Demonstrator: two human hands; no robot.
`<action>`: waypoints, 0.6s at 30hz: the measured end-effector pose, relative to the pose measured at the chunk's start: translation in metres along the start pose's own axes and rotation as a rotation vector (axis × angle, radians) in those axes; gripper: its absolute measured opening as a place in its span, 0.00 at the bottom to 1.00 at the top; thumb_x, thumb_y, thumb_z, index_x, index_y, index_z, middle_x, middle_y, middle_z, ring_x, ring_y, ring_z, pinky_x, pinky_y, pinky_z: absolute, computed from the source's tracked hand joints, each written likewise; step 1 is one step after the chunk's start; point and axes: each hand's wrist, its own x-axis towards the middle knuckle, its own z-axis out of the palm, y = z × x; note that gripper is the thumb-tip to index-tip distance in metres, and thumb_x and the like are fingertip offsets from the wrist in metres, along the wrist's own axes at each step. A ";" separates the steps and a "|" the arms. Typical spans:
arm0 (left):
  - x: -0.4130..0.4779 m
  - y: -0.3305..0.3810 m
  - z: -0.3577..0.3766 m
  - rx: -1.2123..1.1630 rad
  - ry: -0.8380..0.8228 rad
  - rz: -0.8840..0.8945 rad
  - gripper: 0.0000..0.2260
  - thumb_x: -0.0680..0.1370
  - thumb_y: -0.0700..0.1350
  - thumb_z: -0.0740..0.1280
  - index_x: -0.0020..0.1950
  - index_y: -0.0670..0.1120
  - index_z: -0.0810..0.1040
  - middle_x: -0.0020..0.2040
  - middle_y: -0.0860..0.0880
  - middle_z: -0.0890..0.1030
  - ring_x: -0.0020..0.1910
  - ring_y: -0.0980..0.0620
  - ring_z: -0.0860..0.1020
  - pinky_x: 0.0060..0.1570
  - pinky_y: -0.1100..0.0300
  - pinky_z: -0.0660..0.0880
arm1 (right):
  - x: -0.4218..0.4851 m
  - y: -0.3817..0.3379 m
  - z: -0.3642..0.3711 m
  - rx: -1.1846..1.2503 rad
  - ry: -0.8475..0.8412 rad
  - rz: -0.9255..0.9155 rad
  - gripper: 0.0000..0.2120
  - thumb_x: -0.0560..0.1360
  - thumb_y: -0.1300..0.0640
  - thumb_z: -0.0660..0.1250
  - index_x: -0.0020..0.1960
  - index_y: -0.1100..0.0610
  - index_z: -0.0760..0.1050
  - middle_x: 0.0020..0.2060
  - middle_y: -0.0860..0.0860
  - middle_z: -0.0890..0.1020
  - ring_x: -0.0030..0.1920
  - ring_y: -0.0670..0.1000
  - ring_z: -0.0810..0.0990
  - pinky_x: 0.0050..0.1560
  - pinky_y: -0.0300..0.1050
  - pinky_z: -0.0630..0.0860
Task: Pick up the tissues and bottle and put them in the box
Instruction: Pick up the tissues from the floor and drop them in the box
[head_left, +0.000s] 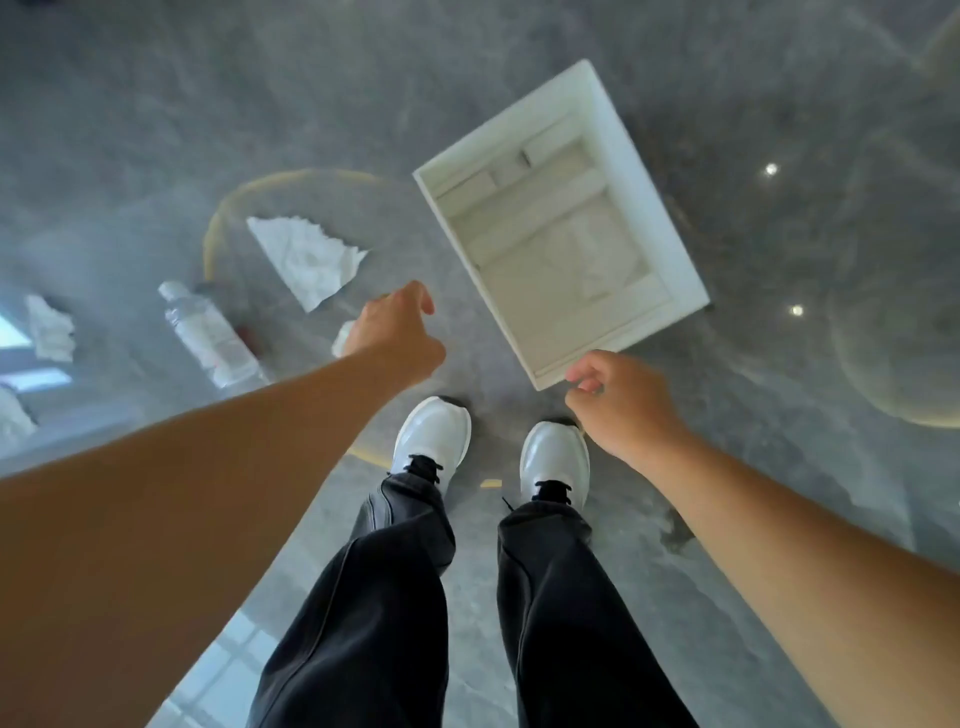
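Observation:
A white open box (644, 171) lies on the grey floor ahead and to the right of my feet. A large crumpled tissue (306, 260) lies left of it. A clear plastic bottle (208, 335) lies on its side further left. My left hand (395, 332) hangs over the floor between the large tissue and the box, fingers loosely spread, with a small white tissue (342, 338) peeking out at its left edge. My right hand (618, 400) is curled just beside the box's near corner, with nothing visible in it. Two more tissues (49, 330) (13, 415) lie at the far left.
My two white shoes (431, 436) stand on the glossy grey floor (779, 467) just below the box. A thin yellowish ring (218, 218) curves on the floor around the large tissue. Bright window reflections show at the left edge.

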 end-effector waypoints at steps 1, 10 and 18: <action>-0.006 -0.014 -0.004 -0.015 0.004 -0.039 0.17 0.67 0.40 0.66 0.54 0.51 0.74 0.49 0.48 0.80 0.49 0.44 0.77 0.46 0.53 0.76 | -0.002 -0.010 0.001 -0.033 -0.021 -0.014 0.09 0.71 0.60 0.64 0.50 0.52 0.78 0.48 0.50 0.82 0.48 0.51 0.78 0.42 0.41 0.71; -0.054 -0.149 -0.003 -0.013 -0.104 -0.180 0.09 0.68 0.41 0.64 0.47 0.49 0.76 0.49 0.46 0.80 0.45 0.44 0.78 0.45 0.52 0.79 | 0.018 -0.125 0.089 -0.244 -0.185 -0.247 0.19 0.71 0.56 0.67 0.62 0.55 0.72 0.53 0.56 0.79 0.52 0.58 0.77 0.47 0.43 0.69; 0.032 -0.191 -0.007 0.075 0.030 -0.063 0.25 0.70 0.42 0.68 0.65 0.52 0.65 0.58 0.43 0.72 0.54 0.36 0.76 0.44 0.46 0.75 | 0.072 -0.159 0.200 -0.404 -0.190 -0.368 0.28 0.67 0.53 0.72 0.66 0.53 0.69 0.60 0.58 0.73 0.59 0.61 0.73 0.58 0.53 0.73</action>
